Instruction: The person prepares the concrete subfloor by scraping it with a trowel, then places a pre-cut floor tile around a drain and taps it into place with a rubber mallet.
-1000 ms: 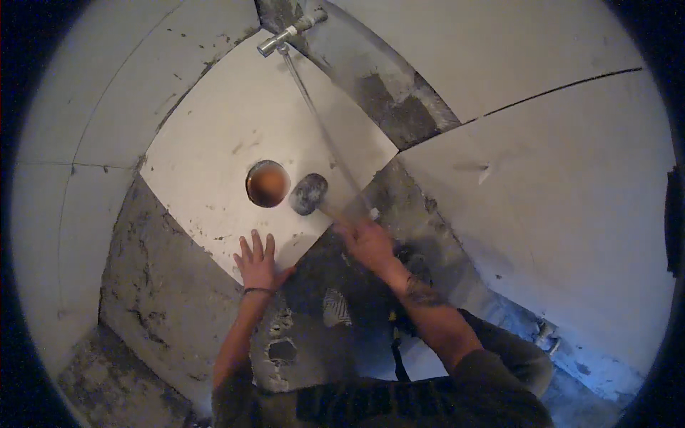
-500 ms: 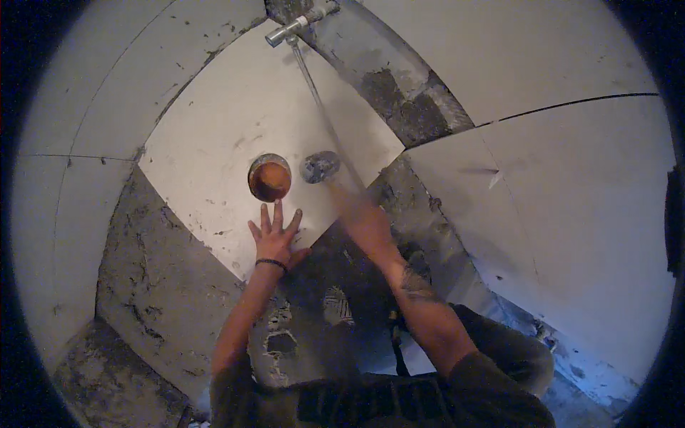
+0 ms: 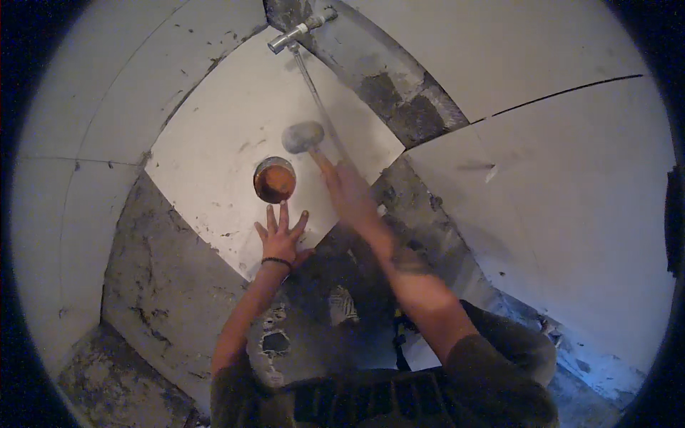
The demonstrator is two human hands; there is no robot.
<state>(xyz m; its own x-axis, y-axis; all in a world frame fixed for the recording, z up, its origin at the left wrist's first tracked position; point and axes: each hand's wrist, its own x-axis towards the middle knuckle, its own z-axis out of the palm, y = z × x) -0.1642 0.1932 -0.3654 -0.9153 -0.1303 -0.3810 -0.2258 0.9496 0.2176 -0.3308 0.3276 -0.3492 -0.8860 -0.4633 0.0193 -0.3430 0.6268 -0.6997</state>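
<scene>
My left hand (image 3: 280,237) lies flat with fingers spread on a large pale tile (image 3: 214,135), fingertips at the lower rim of a round hole (image 3: 275,180). Orange shows inside that hole. To its right, my right hand (image 3: 349,192) is closed round the wooden handle of a mallet (image 3: 303,137). The mallet's dark grey head is above and right of the hole, over the tile; motion blurs it, and I cannot tell whether it touches the surface.
A chrome pipe fitting with a shower valve (image 3: 287,41) and a thin metal rod or hose (image 3: 314,89) crosses the tile's far corner. Rough grey concrete (image 3: 171,235) borders the tile's near sides. More large pale tiles (image 3: 564,164) stand at the right.
The mallet has moved up and left, from right of the hole to above it, with my right hand following. My left hand stays spread on the tile. The view has shifted slightly.
</scene>
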